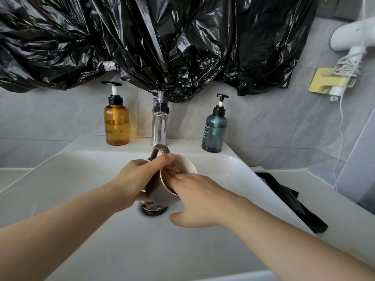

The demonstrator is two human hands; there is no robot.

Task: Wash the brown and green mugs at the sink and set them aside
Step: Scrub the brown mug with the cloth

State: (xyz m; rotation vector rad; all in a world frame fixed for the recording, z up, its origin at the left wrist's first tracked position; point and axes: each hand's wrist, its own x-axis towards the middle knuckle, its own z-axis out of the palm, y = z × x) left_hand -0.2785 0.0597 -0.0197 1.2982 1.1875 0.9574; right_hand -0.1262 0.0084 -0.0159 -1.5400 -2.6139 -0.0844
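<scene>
Left hand [140, 179] clamps brown mug [160, 195], tilted over drain [154, 209]; right hand [200, 201]: fingers straight inside, thumb apart. Best: turn mug, rub whole inner wall.

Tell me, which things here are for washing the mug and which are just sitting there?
For the job: brown mug, held by the left hand; right hand with fingers inside it; sink; tap.

Just sitting there: amber bottle and blue bottle, both untouched; black plastic on the wall; hair dryer.
</scene>
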